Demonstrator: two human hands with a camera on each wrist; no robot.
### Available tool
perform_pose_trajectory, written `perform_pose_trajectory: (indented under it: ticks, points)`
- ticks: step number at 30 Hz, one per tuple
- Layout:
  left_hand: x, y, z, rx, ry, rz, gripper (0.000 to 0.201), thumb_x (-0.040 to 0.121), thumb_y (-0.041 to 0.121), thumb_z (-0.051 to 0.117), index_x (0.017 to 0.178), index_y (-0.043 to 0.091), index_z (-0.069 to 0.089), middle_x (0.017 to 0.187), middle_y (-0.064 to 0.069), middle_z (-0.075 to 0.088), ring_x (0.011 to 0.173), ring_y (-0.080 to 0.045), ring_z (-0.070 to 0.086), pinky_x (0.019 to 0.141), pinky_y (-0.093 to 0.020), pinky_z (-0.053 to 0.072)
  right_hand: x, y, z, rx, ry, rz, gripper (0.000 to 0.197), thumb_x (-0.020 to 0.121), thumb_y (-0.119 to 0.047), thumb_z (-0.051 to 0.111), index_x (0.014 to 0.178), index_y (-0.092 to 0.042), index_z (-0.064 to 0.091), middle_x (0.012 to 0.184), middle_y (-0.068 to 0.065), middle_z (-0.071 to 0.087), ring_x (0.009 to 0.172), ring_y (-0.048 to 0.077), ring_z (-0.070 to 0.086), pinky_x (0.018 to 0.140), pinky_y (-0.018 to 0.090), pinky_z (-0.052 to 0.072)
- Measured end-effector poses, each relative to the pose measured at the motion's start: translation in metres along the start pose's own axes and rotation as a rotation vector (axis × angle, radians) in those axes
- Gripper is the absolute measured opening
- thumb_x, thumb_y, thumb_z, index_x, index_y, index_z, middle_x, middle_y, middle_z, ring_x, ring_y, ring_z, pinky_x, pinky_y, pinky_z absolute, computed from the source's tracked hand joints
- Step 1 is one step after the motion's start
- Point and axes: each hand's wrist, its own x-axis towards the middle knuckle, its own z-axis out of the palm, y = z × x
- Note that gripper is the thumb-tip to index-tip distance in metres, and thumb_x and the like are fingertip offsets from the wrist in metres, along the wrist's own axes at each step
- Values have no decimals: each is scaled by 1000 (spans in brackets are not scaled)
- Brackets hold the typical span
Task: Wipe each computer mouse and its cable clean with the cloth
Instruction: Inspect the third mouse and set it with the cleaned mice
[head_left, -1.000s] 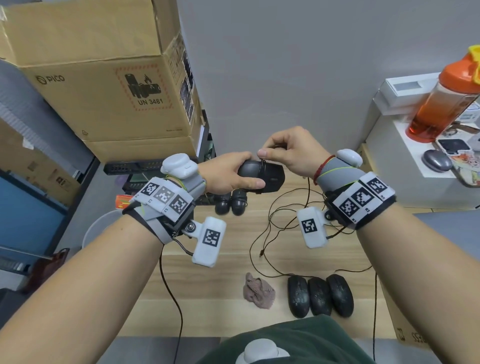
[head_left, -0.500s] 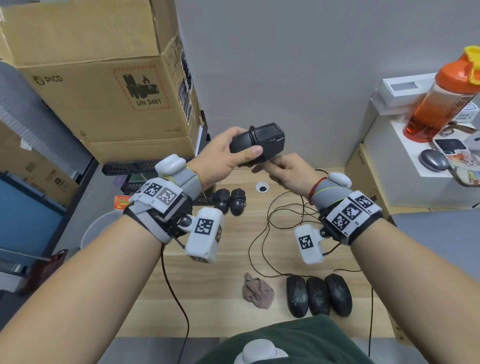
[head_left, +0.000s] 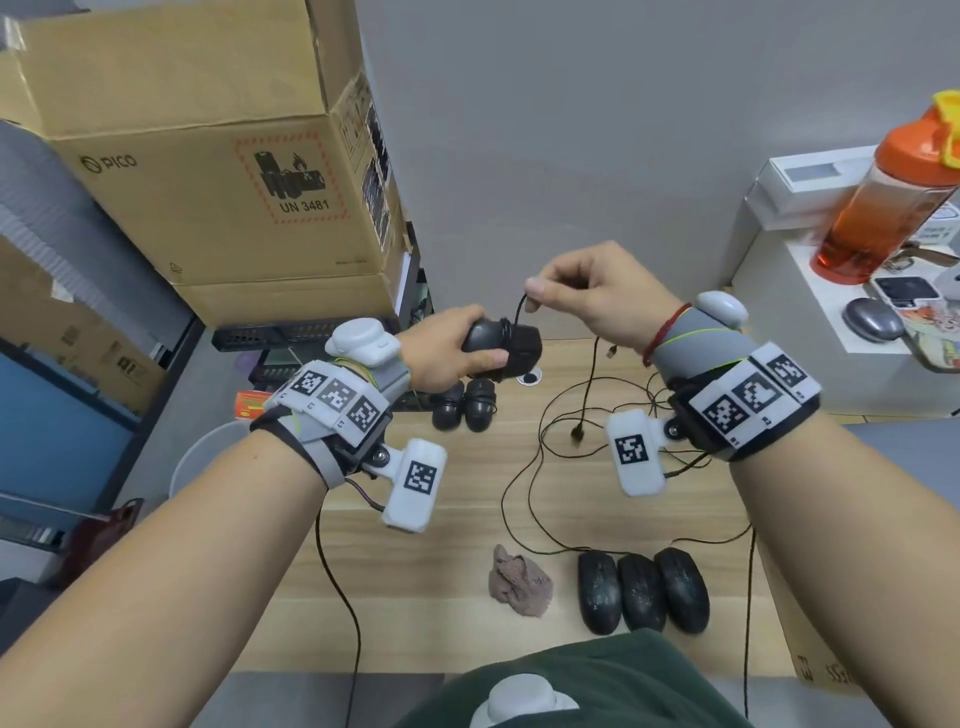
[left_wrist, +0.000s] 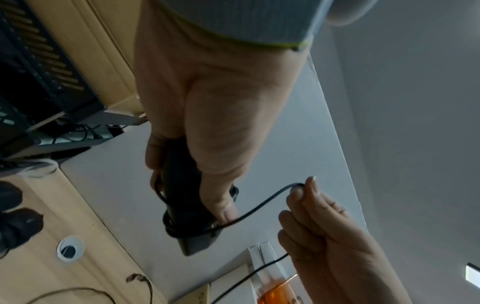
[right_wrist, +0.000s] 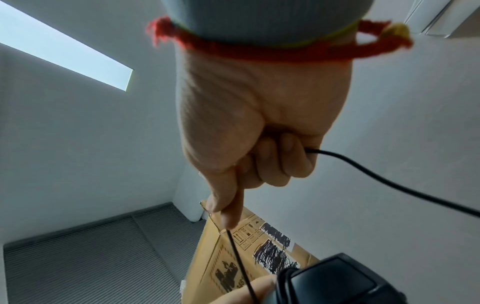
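Cloth beside 3 mice; loose cables between.

A PICO cardboard box stands left, an orange bottle right.

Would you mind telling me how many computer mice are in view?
7: one in the left hand, two behind it, three at the desk's near edge, one grey on the right shelf. Others may be hidden.
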Motion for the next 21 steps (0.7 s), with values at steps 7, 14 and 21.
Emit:
perform_pose_trajectory:
  ticks: [7, 14, 21]
  points:
    - [-9, 24, -3, -58, -133, 160, 34, 97, 35, 67, 121, 16, 53, 101, -1, 64, 88, -19, 63, 84, -39, 52, 19, 30, -5, -47, 82, -18, 26, 93, -38, 62, 78, -20, 74, 75, 17, 65, 68, 10, 47, 70, 29, 39]
    - [-13, 34, -13, -534, -49, 265, 29, 99, 6, 60, 127, 0, 52, 98, 0, 59, 80, 2, 61, 75, -15, 49, 2, 41, 6, 113, 55, 126, 30, 98, -12, 54, 69, -14, 63, 53, -16, 54, 52, -5, 45, 59, 18, 39]
    - [-2, 23, -4, -808, 208, 171, 30, 100, 17, 62, 126, 5, 54, 103, -4, 66, 87, -11, 64, 78, -24, 52, -8, 47, 40, 127, -16, 184, 40, 103, -38, 43, 84, -23, 75, 49, -14, 39, 44, 1, 34, 48, 16, 29]
